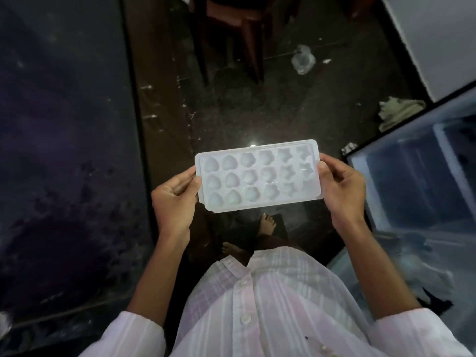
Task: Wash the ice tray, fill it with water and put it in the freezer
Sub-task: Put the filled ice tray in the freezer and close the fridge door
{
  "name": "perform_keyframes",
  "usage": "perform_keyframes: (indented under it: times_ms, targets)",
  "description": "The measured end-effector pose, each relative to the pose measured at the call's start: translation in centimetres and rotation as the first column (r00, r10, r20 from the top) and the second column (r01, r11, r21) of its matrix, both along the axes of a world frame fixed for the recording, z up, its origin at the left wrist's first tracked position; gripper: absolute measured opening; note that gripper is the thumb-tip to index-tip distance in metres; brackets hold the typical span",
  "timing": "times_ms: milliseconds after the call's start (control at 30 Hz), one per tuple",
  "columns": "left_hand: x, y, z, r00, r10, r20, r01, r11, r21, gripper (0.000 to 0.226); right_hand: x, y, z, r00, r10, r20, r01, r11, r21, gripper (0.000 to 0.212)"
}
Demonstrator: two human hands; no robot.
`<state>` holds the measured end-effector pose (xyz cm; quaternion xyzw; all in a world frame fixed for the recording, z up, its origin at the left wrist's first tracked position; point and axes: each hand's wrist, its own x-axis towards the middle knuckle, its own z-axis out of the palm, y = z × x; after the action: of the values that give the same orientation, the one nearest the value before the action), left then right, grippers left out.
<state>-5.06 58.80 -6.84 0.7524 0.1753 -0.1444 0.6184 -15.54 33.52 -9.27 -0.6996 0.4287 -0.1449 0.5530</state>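
Note:
A pale translucent ice tray (257,175) with several heart, flower and star shaped cells is held level at waist height over the dark floor. My left hand (175,199) grips its left short end, thumb on the rim and fingers underneath. My right hand (342,189) grips its right short end the same way. I cannot tell whether the cells hold water. At the right stands the fridge (412,176), its glossy surface just beside my right hand.
A dark stone counter (64,150) runs along the left. A dark chair (231,34) stands ahead on the floor. A crumpled plastic bag (303,59) and a pale cloth (398,112) lie on the floor at right. A white wall (438,34) fills the top right.

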Motion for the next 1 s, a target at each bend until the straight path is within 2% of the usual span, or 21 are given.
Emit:
perform_keyframes:
  times_ms: [233, 567, 733, 833, 1000]
  targets:
    - [1.3, -9.1, 0.1, 0.966, -0.258, 0.015, 0.258, 0.966, -0.014, 0.027, -4.6, -5.3, 0.5, 0.952, -0.304, 0.037, 0.304, 0.953, -0.005, 0.024]
    - [1.1, -22.2, -0.4, 0.827, -0.562, 0.021, 0.562, 0.826, -0.026, 0.024, -11.4, -11.6, 0.5, 0.794, -0.604, 0.068, 0.604, 0.797, 0.015, 0.023]
    - [0.8, -29.0, -0.1, 0.718, -0.696, 0.016, 0.695, 0.715, -0.079, 0.023, -13.4, -14.0, 1.4, 0.666, -0.739, 0.102, 0.739, 0.672, 0.05, 0.023]
    - [0.9, -33.3, 0.1, 0.649, -0.761, 0.003, 0.757, 0.645, -0.101, 0.022, -14.2, -15.5, 1.6, 0.553, -0.827, 0.103, 0.824, 0.561, 0.083, 0.022]
    - [1.6, -40.7, 0.6, 0.518, -0.855, 0.021, 0.849, 0.512, -0.129, 0.02, -14.5, -18.5, 1.8, 0.41, -0.903, 0.125, 0.901, 0.423, 0.099, 0.021]
